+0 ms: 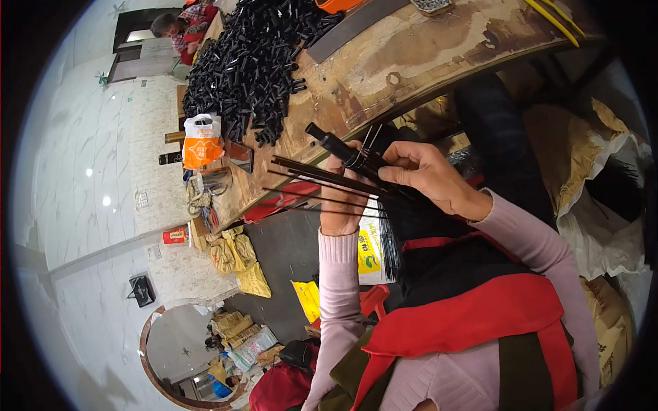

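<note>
My left hand (340, 205) is closed round what looks like a folding umbrella frame, partly hidden by its fingers. A thick black shaft (336, 145) with a narrower end slants up and left from the grip. Several thin dark ribs (308, 175) fan out to the left across my left hand and wrist. My right hand (428, 175) pinches the frame near its ribbed black collar, thumb and forefinger together. A few thin pale metal rods (372, 135) stick up between the two hands. The lower part of the frame blends into the dark clothing on my lap.
A worn wooden table (404, 58) lies ahead, bearing a big heap of black tubular parts (240, 61). An orange-and-white bag (203, 144) stands at its left edge. Torn sacks (606, 185) are at the right. Another person (185, 31) sits at the far left.
</note>
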Available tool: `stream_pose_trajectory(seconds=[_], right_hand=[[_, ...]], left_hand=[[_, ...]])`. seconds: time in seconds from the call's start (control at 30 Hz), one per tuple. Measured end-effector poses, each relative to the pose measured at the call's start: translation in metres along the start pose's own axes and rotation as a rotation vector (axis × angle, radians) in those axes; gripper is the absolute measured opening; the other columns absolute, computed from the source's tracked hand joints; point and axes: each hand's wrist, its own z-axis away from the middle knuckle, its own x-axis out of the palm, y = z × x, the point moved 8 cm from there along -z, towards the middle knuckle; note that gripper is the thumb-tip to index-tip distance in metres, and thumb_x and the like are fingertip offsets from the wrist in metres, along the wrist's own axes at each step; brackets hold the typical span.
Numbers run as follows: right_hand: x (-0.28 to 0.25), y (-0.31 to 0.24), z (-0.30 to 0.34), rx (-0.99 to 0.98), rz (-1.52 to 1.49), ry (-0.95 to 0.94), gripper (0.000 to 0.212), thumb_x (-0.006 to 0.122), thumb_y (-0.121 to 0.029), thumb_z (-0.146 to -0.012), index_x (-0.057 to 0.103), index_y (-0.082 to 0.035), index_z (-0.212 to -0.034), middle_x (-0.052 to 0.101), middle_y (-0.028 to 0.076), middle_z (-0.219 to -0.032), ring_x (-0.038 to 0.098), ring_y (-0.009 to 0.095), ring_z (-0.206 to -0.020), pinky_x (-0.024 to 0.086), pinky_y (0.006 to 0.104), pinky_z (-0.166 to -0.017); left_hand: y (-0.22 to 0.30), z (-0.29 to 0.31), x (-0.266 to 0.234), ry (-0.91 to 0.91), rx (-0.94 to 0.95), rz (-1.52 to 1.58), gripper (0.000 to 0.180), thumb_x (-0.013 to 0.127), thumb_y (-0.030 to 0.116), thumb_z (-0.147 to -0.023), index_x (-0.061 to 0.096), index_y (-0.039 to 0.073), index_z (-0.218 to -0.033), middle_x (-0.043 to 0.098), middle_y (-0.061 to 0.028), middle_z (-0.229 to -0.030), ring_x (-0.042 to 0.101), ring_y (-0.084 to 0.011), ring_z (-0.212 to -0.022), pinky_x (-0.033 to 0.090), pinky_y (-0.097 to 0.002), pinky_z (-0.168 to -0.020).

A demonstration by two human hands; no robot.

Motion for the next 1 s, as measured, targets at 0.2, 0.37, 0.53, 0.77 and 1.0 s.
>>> stream_pose_trajectory(seconds=[0.2, 0.37, 0.53, 0.77, 1.0], right_hand=[[-0.001, 0.003, -0.001, 0.038, -0.035, -0.039, 0.011, 0.067, -0.006, -0.090, 0.063, -0.002, -0.099, 0.062, -0.002, -0.086, 0.055, 0.003, -0.079, 0.043, 0.0188, -0.073], [0.005, 0.000, 0.001, 0.013, -0.007, -0.027, 0.012, 0.068, -0.008, -0.090, 0.063, -0.001, -0.099, 0.062, -0.002, -0.086, 0.055, 0.003, -0.079, 0.043, 0.0189, -0.073], [-0.004, 0.000, -0.012, 0.002, 0.155, 0.092, 0.012, 0.068, -0.009, -0.090, 0.063, -0.001, -0.098, 0.062, -0.001, -0.087, 0.053, 0.005, -0.079, 0.043, 0.0208, -0.072], [-0.005, 0.009, -0.024, -0.040, 0.146, 0.120, 0.012, 0.067, -0.009, -0.091, 0.061, -0.002, -0.098, 0.061, -0.001, -0.089, 0.052, 0.005, -0.080, 0.043, 0.0215, -0.073], [-0.007, 0.009, -0.029, -0.038, 0.128, 0.110, 0.009, 0.066, -0.007, -0.091, 0.061, -0.002, -0.097, 0.061, -0.002, -0.090, 0.053, 0.004, -0.081, 0.043, 0.0202, -0.075]], left_hand=[[0.002, 0.003, 0.008, -0.013, -0.007, -0.004, 0.035, 0.056, 0.015, -0.098, 0.047, 0.005, -0.131, 0.061, -0.0049, -0.113, 0.062, -0.0152, -0.100, 0.054, -0.0259, -0.083], [-0.008, -0.005, -0.008, 0.035, -0.091, 0.101, 0.033, 0.052, 0.014, -0.100, 0.046, 0.006, -0.132, 0.060, -0.0048, -0.118, 0.062, -0.0171, -0.104, 0.054, -0.0302, -0.088], [-0.014, -0.024, -0.026, -0.052, -0.049, 0.136, 0.038, 0.055, 0.011, -0.098, 0.046, 0.007, -0.135, 0.057, -0.0076, -0.128, 0.060, -0.0245, -0.113, 0.054, -0.0367, -0.094], [-0.020, -0.042, -0.040, -0.204, -0.084, 0.156, 0.040, 0.057, 0.014, -0.097, 0.045, 0.007, -0.134, 0.058, -0.0091, -0.126, 0.059, -0.0270, -0.115, 0.056, -0.0415, -0.091], [-0.017, -0.051, -0.041, -0.098, -0.001, 0.183, 0.032, 0.056, 0.014, -0.098, 0.050, 0.000, -0.125, 0.062, -0.0132, -0.115, 0.064, -0.0287, -0.107, 0.057, -0.0407, -0.091]])
